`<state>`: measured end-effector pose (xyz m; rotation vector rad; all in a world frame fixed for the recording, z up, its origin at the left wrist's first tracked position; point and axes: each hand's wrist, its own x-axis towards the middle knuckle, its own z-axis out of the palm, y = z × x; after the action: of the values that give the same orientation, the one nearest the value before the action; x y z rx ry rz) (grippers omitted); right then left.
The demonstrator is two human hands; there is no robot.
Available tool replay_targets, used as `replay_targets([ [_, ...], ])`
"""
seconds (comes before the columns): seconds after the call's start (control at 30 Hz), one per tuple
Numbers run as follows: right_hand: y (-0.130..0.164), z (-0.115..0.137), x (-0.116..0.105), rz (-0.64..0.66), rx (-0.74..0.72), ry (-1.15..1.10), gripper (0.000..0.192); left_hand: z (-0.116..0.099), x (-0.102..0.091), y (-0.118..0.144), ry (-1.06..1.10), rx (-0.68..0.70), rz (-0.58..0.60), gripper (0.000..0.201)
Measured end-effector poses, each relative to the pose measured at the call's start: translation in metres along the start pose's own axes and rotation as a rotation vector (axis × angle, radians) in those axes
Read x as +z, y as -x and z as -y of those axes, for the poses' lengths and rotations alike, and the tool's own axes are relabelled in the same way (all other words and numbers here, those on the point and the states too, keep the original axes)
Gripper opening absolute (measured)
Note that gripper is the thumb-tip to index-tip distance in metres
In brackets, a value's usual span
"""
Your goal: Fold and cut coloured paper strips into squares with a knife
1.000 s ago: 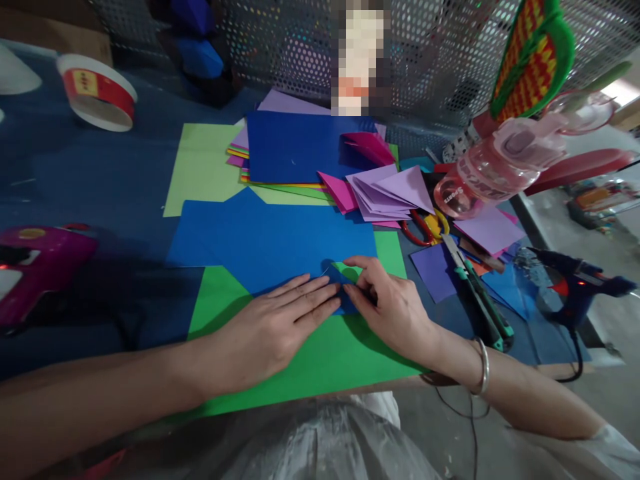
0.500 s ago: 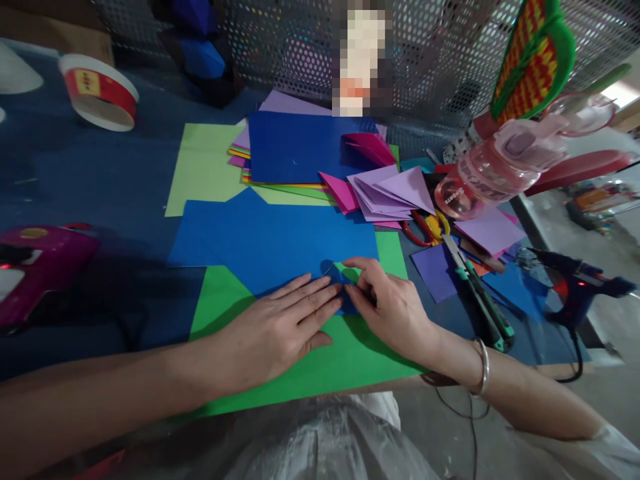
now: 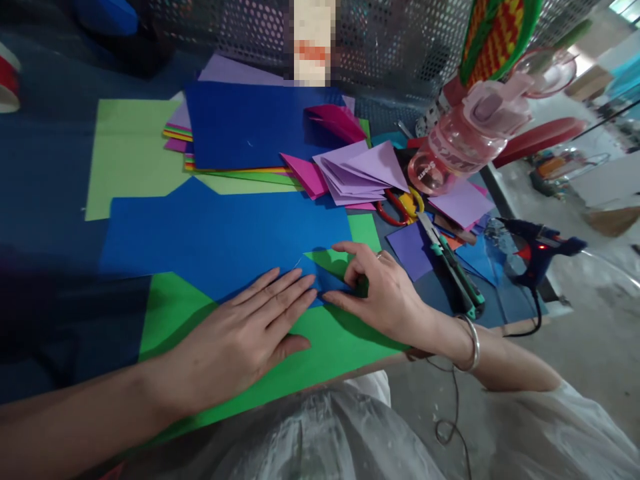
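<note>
Far left: I see a red-and-white cup point(image 3: 6, 83) at the picture's edge, on the dark blue table point(image 3: 45, 167).
Left paper: a pale green sheet point(image 3: 125, 150) lies flat, partly under the blue sheet point(image 3: 220, 230).
Left hand: my left hand point(image 3: 240, 340) is released and flat, palm down, fingers together, pressing the near corner of the blue sheet onto the green sheet point(image 3: 330, 347).
Blue sheet: it lies mid-table, spreading left and far from my hands, its near point folded between them.
Right hand: my right hand point(image 3: 383, 297) pinches the small folded corner of the blue sheet with thumb and forefinger, a bangle point(image 3: 470, 347) on the wrist.
Far middle: a paper stack point(image 3: 250, 127) topped in dark blue, with folded purple and pink pieces point(image 3: 355, 170) just right of it.
Right: scissors point(image 3: 400, 208), a cutter point(image 3: 453, 263), a pink bottle point(image 3: 460, 143) lying tilted, and a glue gun point(image 3: 537, 250) near the table's right edge.
</note>
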<state>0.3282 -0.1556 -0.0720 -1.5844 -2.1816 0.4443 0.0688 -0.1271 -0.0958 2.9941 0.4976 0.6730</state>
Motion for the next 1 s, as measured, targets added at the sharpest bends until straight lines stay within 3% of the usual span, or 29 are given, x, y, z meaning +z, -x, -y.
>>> replay_targets([
  [0.33, -0.003, 0.005, -0.008, 0.122, 0.064, -0.064, 0.056, 0.003, -0.003, 0.000, -0.021, 0.019, 0.029, 0.044],
  [0.6, -0.005, 0.007, -0.012, 0.145, 0.134, -0.107, 0.059, 0.002, 0.002, 0.003, 0.028, -0.013, 0.038, 0.047],
  [0.73, -0.004, 0.003, -0.012, 0.117, 0.122, -0.167, 0.051, 0.003, 0.001, 0.002, 0.019, 0.006, 0.050, 0.047],
  [1.0, -0.001, -0.003, -0.012, 0.135, 0.061, -0.048, 0.053, 0.006, -0.001, 0.002, -0.003, 0.041, 0.072, 0.048],
])
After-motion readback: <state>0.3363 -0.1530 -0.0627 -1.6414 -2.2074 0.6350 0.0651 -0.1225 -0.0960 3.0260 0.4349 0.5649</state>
